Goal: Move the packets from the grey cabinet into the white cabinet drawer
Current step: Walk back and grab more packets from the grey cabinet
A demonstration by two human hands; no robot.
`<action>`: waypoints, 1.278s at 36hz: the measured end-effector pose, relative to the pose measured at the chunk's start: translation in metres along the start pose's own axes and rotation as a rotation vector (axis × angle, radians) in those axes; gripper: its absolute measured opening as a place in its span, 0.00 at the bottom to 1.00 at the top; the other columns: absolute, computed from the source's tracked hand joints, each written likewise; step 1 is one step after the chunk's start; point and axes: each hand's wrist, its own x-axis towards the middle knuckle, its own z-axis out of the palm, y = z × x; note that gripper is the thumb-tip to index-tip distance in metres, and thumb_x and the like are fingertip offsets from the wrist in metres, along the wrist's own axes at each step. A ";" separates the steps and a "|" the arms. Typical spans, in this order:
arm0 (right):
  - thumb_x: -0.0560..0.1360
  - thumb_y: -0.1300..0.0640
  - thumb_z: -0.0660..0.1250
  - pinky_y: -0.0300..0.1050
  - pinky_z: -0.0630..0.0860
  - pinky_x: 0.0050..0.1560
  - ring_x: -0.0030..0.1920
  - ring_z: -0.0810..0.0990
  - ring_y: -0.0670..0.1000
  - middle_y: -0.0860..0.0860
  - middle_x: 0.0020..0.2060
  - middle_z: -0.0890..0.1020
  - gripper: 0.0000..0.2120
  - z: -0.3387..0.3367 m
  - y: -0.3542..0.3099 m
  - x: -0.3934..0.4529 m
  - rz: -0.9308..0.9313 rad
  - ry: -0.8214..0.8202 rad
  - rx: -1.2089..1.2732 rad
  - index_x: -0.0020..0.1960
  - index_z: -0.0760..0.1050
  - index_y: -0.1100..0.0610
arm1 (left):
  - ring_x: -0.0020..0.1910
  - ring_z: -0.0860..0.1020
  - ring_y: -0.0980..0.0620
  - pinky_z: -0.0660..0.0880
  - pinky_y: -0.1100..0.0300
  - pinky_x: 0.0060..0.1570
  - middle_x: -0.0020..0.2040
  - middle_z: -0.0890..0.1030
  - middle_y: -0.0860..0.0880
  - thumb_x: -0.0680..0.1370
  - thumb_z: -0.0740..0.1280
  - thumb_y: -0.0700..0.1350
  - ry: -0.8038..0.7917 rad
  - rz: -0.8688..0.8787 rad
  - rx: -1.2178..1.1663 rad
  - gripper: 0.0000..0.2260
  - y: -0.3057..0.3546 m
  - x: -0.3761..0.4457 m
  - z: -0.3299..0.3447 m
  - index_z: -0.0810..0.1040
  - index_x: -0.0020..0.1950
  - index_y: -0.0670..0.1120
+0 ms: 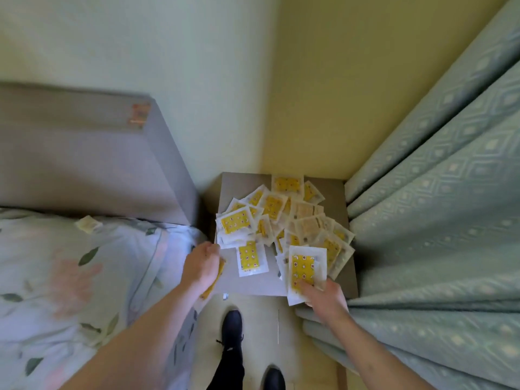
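Several white packets with yellow printed centres (284, 220) lie heaped on top of the low grey cabinet (253, 282) in the corner. My right hand (326, 295) grips a small stack of these packets (305, 266) at the cabinet's front right edge. At the front left edge, my left hand (202, 263) curls round another yellow packet (215, 280), mostly hidden under the hand. One single packet (251, 257) lies flat between my hands. No white cabinet or drawer is in view.
A bed with a leaf-patterned cover (70, 277) and grey headboard (84, 153) lies to the left, one packet (87, 223) on it. Green patterned curtains (436, 220) hang at the right. My black shoes (232, 325) stand on the pale floor below the cabinet.
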 end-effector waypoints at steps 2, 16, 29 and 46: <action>0.72 0.50 0.73 0.47 0.82 0.46 0.43 0.84 0.48 0.46 0.40 0.86 0.06 0.003 -0.005 0.008 0.000 0.005 -0.005 0.48 0.82 0.50 | 0.46 0.80 0.43 0.76 0.51 0.49 0.40 0.81 0.51 0.79 0.58 0.48 -0.026 0.022 0.031 0.12 0.003 0.021 0.005 0.77 0.41 0.47; 0.75 0.54 0.73 0.41 0.76 0.46 0.48 0.83 0.43 0.42 0.45 0.86 0.07 0.026 -0.025 0.079 -0.063 -0.045 0.081 0.53 0.82 0.48 | 0.38 0.81 0.51 0.75 0.60 0.39 0.39 0.79 0.54 0.79 0.69 0.53 -0.112 0.237 0.149 0.10 0.056 0.143 0.043 0.77 0.59 0.53; 0.76 0.55 0.72 0.31 0.74 0.34 0.39 0.83 0.39 0.44 0.41 0.86 0.04 0.041 -0.073 0.141 -0.185 -0.115 0.002 0.50 0.83 0.48 | 0.45 0.82 0.50 0.75 0.60 0.41 0.44 0.85 0.54 0.77 0.71 0.54 -0.017 0.229 0.281 0.06 0.031 0.175 0.068 0.83 0.47 0.53; 0.72 0.41 0.72 0.45 0.72 0.46 0.54 0.79 0.55 0.51 0.61 0.75 0.23 0.133 -0.152 0.210 -0.327 -0.136 -0.634 0.58 0.77 0.58 | 0.31 0.78 0.57 0.72 0.63 0.35 0.31 0.81 0.57 0.74 0.76 0.49 -0.010 0.209 0.062 0.07 -0.018 0.136 -0.022 0.82 0.37 0.52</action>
